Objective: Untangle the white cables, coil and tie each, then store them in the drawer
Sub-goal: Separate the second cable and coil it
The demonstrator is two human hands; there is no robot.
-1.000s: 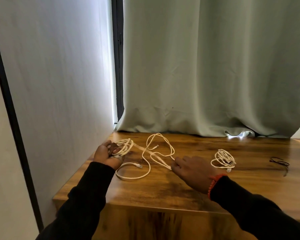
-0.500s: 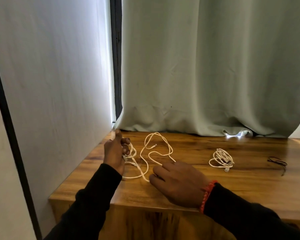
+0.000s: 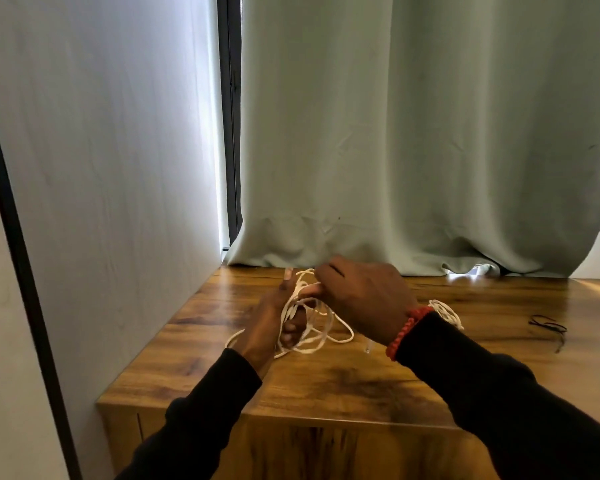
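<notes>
Head view, the only one supplied: the left hand [image 3: 274, 315] is raised upright over the wooden top [image 3: 326, 386], with loops of the white cable [image 3: 321, 332] wound round its fingers; it appears to serve as the former on which the coil is built, its fingers curled on the loops. The right hand [image 3: 364, 297] sits just beside and slightly above it, fingers curled and pinching a strand near the left fingertips, judged to be laying on the next turn. The two hands are close together, touching through the cable. The cable is thin, white and limp; several slack loops hang from the left hand and trail onto the top below and to the right of it, so coiling is judged unfinished. A second white bundle [image 3: 445, 311] lies behind the right wrist, partly hidden by a red bracelet [image 3: 407, 329]. Dark ties [image 3: 548, 325] lie well to the right. No drawer is visible.
</notes>
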